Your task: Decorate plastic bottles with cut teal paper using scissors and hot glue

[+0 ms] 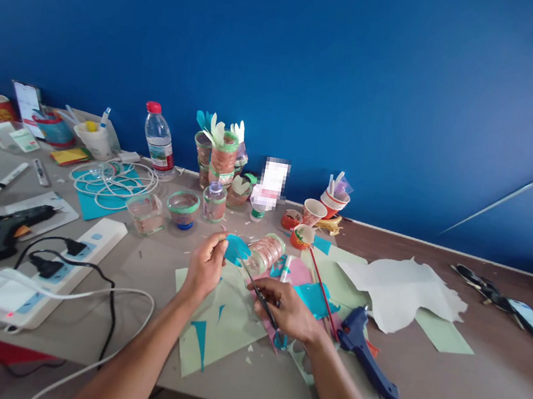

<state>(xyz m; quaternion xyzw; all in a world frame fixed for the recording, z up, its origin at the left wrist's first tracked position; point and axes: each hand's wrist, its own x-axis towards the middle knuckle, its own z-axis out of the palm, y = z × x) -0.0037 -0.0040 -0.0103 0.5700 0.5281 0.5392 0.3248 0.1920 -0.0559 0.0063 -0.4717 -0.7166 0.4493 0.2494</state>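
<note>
My left hand [207, 263] pinches a small blue paper cutout [237, 249] with a notched edge. In my right hand [286, 305] is a slim dark tool [261, 295], its thin tip touching or very near the cutout; its exact kind is unclear. Both hands are above a pale green sheet [192, 347] with blue paper scraps [198, 344] on it. Just beyond the cutout, a clear ribbed plastic bottle piece [266, 253] with a green rim lies on its side. A glue stick [286, 269] and a larger blue paper piece [316, 300] are near my right hand.
A blue glue gun [367, 350] lies right of my right forearm, a black one [13, 230] far left. Cables run from a power strip [67, 276]. Behind stand a water bottle [158, 142], decorated cut-bottle cups [223, 159] and paper cups [333, 203]. White torn paper [401, 288] lies right.
</note>
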